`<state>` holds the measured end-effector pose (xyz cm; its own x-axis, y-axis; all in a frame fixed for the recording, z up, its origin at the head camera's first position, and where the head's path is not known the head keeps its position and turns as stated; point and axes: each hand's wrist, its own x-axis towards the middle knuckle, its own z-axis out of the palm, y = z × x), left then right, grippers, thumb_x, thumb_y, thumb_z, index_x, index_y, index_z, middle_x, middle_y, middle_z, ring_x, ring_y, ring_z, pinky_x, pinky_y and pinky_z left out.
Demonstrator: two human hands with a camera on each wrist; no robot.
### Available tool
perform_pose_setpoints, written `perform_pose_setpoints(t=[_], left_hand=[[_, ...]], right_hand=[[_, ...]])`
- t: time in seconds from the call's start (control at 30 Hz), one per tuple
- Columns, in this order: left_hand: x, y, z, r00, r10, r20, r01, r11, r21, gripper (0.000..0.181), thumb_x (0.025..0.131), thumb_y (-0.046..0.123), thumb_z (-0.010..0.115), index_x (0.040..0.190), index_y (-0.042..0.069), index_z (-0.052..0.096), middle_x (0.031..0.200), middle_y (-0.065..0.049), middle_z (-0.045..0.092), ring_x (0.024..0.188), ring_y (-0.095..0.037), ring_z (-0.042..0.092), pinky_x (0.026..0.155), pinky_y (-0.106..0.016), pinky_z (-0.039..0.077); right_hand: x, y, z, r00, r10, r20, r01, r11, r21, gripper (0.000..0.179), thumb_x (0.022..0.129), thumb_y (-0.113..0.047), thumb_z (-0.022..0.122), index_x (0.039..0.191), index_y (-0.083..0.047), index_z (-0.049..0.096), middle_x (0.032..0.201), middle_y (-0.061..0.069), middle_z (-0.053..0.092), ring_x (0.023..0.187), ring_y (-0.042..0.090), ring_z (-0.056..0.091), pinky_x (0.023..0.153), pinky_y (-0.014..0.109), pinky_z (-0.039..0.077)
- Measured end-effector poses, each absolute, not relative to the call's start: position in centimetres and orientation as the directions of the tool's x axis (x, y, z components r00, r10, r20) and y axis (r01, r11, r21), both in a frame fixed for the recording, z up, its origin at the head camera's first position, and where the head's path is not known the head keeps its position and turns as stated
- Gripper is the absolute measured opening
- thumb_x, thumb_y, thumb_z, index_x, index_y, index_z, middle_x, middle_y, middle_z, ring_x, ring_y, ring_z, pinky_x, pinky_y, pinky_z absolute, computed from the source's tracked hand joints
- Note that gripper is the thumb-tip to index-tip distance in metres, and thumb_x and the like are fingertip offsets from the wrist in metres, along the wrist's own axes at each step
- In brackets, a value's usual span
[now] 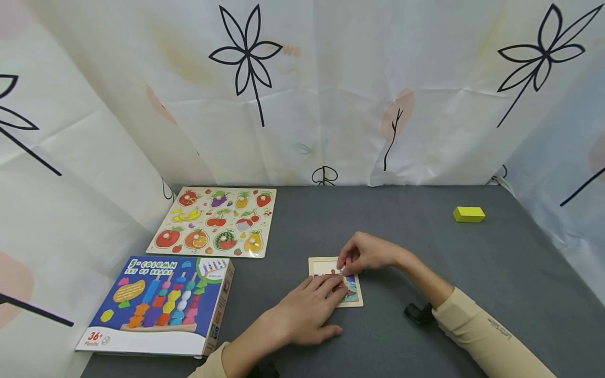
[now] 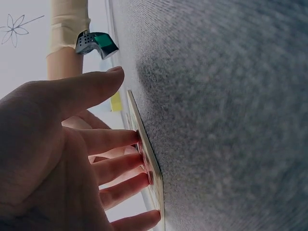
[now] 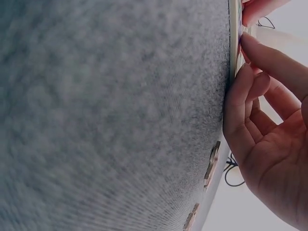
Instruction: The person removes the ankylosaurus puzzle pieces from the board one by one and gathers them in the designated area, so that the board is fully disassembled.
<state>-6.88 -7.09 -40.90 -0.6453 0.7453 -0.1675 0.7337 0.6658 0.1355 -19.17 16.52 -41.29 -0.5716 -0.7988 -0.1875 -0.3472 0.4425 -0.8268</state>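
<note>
A small wooden picture puzzle (image 1: 352, 300) lies flat on the grey table in front of me, its upper left part bare cream wood and its lower right coloured. My left hand (image 1: 309, 310) rests over its lower left, the nearly straight fingers pressing on the picture and the thumb off to the side. At the puzzle's upper right edge, my right hand (image 1: 371, 252) has its thumb and bent fingers pinched on a small puzzle piece, mostly hidden by the fingertips. Seen from the left wrist, the fingertips (image 2: 144, 180) touch the puzzle's face.
A fruit peg board (image 1: 212, 205) lies at the back left, behind a blue bead-set box (image 1: 163, 304). Far to the right sits a yellow block (image 1: 469, 214). A black wrist camera (image 1: 419, 314) hangs under the right forearm. Patterned white curtains (image 1: 350, 63) border the table.
</note>
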Motion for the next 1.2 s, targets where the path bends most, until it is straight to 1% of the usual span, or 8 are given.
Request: perform_pose_setpoints(t=[0.13, 0.23, 0.43, 0.5, 0.63, 0.9, 1.03, 1.2], left_hand=[[-6.9, -7.1, -40.9, -0.646, 0.746, -0.164, 0.735, 0.665, 0.13, 0.074, 0.104, 0.056, 0.066, 0.165, 0.021, 0.044, 0.172, 0.003, 0.039, 0.161, -0.019, 0.037, 0.129, -0.047, 0.04], [-6.9, -7.2, -41.0, -0.644, 0.749, -0.152, 0.739, 0.661, 0.128, 0.073, 0.104, 0.055, 0.067, 0.164, 0.021, 0.045, 0.172, 0.002, 0.04, 0.16, -0.019, 0.038, 0.129, -0.047, 0.041], [-6.9, -7.2, -41.1, -0.646, 0.748, -0.153, 0.737, 0.664, 0.132, 0.073, 0.104, 0.056, 0.067, 0.164, 0.021, 0.045, 0.172, 0.002, 0.04, 0.16, -0.019, 0.038, 0.129, -0.046, 0.04], [-6.9, -7.1, -41.1, -0.649, 0.744, -0.159, 0.732, 0.667, 0.135, 0.073, 0.104, 0.056, 0.066, 0.164, 0.022, 0.045, 0.172, 0.003, 0.04, 0.16, -0.019, 0.038, 0.129, -0.047, 0.04], [-7.0, -7.1, -41.1, -0.652, 0.74, -0.163, 0.727, 0.672, 0.143, 0.073, 0.104, 0.056, 0.067, 0.165, 0.022, 0.045, 0.173, 0.003, 0.04, 0.16, -0.019, 0.037, 0.13, -0.047, 0.04], [-6.9, -7.0, -41.1, -0.656, 0.737, -0.165, 0.721, 0.676, 0.152, 0.071, 0.104, 0.055, 0.067, 0.164, 0.023, 0.046, 0.172, 0.004, 0.04, 0.16, -0.018, 0.038, 0.13, -0.046, 0.039], [-6.9, -7.0, -41.1, -0.656, 0.736, -0.165, 0.72, 0.677, 0.153, 0.072, 0.104, 0.055, 0.067, 0.164, 0.022, 0.046, 0.172, 0.004, 0.04, 0.16, -0.018, 0.037, 0.13, -0.046, 0.039], [-6.9, -7.0, -41.1, -0.655, 0.738, -0.162, 0.723, 0.675, 0.146, 0.072, 0.104, 0.055, 0.067, 0.164, 0.022, 0.046, 0.172, 0.003, 0.04, 0.16, -0.018, 0.038, 0.13, -0.045, 0.039]], right_hand=[[-19.0, 16.5, -41.1, -0.577, -0.795, -0.187, -0.359, 0.452, -0.817, 0.011, 0.094, 0.0, 0.078, 0.104, 0.003, 0.081, 0.078, 0.012, 0.071, 0.064, 0.001, 0.056, 0.059, 0.018, 0.048], [-18.8, 16.5, -41.1, -0.591, -0.787, -0.178, -0.381, 0.467, -0.798, 0.01, 0.093, -0.001, 0.08, 0.103, 0.001, 0.081, 0.08, 0.01, 0.071, 0.066, 0.001, 0.055, 0.06, 0.018, 0.048], [-18.3, 16.5, -41.0, -0.636, -0.759, -0.139, -0.452, 0.512, -0.73, 0.009, 0.091, -0.006, 0.084, 0.1, -0.007, 0.083, 0.103, 0.008, 0.07, 0.073, 0.0, 0.061, 0.066, 0.019, 0.053], [-18.1, 16.4, -41.0, -0.64, -0.759, -0.122, -0.469, 0.511, -0.72, 0.009, 0.091, -0.006, 0.085, 0.1, -0.008, 0.083, 0.106, 0.009, 0.071, 0.075, 0.0, 0.062, 0.068, 0.019, 0.054], [-18.0, 16.5, -41.0, -0.645, -0.759, -0.086, -0.496, 0.502, -0.709, 0.009, 0.091, -0.005, 0.084, 0.1, -0.007, 0.082, 0.104, 0.008, 0.074, 0.078, 0.0, 0.064, 0.07, 0.02, 0.056], [-18.1, 16.9, -40.8, -0.691, -0.721, -0.043, -0.481, 0.504, -0.717, 0.015, 0.091, -0.003, 0.083, 0.105, -0.007, 0.079, 0.094, 0.002, 0.077, 0.081, 0.002, 0.064, 0.076, 0.023, 0.057], [-18.1, 17.2, -40.8, -0.683, -0.73, -0.035, -0.467, 0.473, -0.747, 0.014, 0.092, -0.003, 0.083, 0.105, -0.006, 0.08, 0.096, 0.004, 0.079, 0.084, 0.004, 0.066, 0.079, 0.025, 0.059], [-18.1, 17.7, -40.9, -0.668, -0.744, -0.031, -0.455, 0.441, -0.774, 0.014, 0.093, -0.005, 0.083, 0.106, -0.007, 0.08, 0.096, 0.006, 0.078, 0.084, 0.004, 0.064, 0.075, 0.024, 0.058]])
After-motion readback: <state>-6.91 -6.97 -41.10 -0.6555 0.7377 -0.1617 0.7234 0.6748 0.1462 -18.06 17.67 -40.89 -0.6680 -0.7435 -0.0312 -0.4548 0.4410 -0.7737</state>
